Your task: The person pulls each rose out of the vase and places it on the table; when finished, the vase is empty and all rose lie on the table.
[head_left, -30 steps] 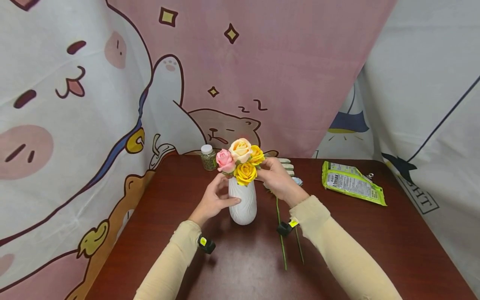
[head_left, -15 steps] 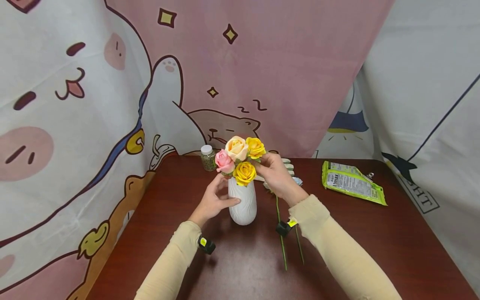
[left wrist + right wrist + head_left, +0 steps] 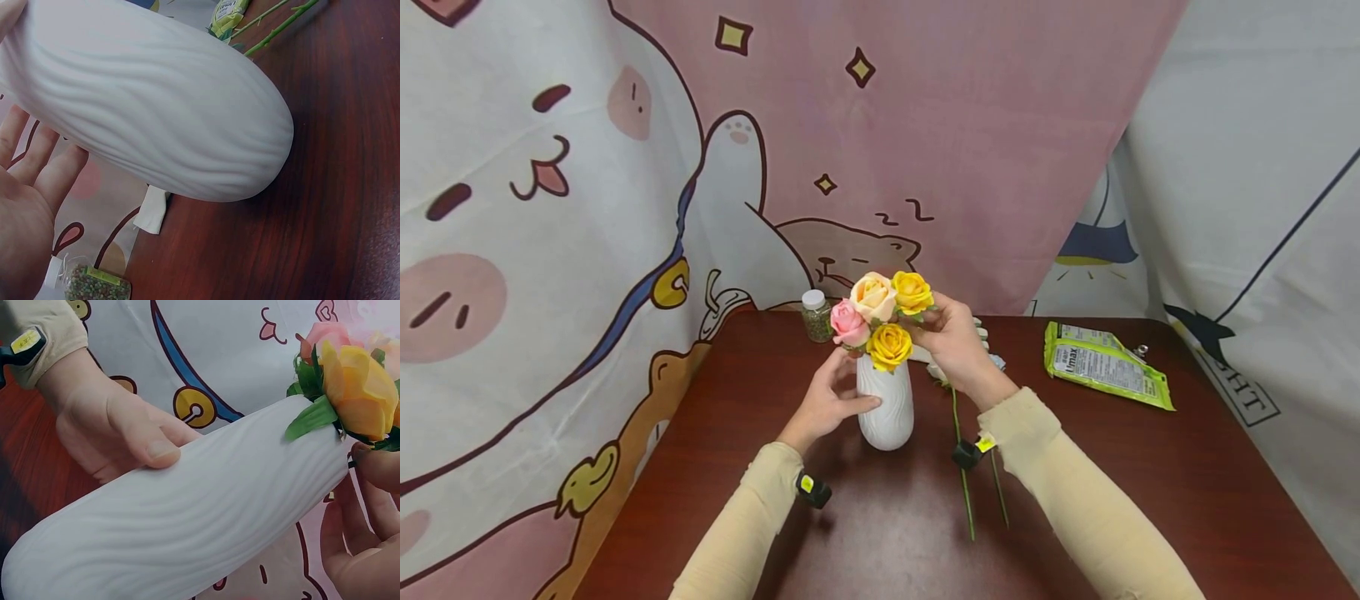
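A white vase (image 3: 886, 408) with wavy ridges stands upright on the table. My left hand (image 3: 827, 400) holds its upper side, thumb across the front and fingers behind; the thumb also shows in the right wrist view. In the vase are a pink rose (image 3: 849, 322), a peach rose (image 3: 873, 297) and a front yellow rose (image 3: 890, 346). Another yellow rose (image 3: 912, 293) sits higher at the right. Just under its bloom, my right hand (image 3: 955, 350) pinches it, the fingertips partly hidden by leaves. The right wrist view shows this hand (image 3: 369, 544) close to the vase's rim.
Right of the vase, two green stems (image 3: 962, 475) lie on the brown table (image 3: 865, 533), with a pale blue flower (image 3: 996, 362) beyond. A lidded jar (image 3: 816, 321) of small green bits stands behind left. A green packet (image 3: 1105, 367) lies at the right.
The right-hand yellow rose has gone up and slightly right with my right hand. The peach rose has shifted a little left. The left hand and vase have stayed in place.
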Demonstrator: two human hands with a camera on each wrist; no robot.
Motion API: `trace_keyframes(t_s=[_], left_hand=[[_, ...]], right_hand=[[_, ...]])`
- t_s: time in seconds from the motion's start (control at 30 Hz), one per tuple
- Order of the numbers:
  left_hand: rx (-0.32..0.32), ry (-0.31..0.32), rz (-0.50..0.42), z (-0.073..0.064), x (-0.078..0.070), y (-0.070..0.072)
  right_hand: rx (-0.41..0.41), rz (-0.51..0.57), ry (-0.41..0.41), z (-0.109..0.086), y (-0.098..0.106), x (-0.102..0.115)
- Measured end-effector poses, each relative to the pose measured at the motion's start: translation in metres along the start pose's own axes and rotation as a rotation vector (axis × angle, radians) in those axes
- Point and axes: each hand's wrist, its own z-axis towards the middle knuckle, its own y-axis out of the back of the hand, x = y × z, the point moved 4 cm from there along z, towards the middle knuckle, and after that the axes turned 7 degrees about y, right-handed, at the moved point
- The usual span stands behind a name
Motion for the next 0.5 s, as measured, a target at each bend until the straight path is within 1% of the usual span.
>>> trace_keyframes(t_s=[0.17, 0.33, 0.5], left_hand=[[0.000, -0.005, -0.003, 0.0007, -0.0010, -0.0005], [-0.001, -0.010, 0.001, 0.0005, -0.0010, -0.0002], [0.004, -0.016, 0.007, -0.0004, -0.0003, 0.0001]], right_hand=[[-0.027, 0.031, -0.010, 0.0008, 0.0014, 0.0030], [-0.023, 0.054, -0.005, 0.0012, 0.0014, 0.0055], [-0.022, 0.067, 0.021, 0.0016, 0.0005, 0.0090]])
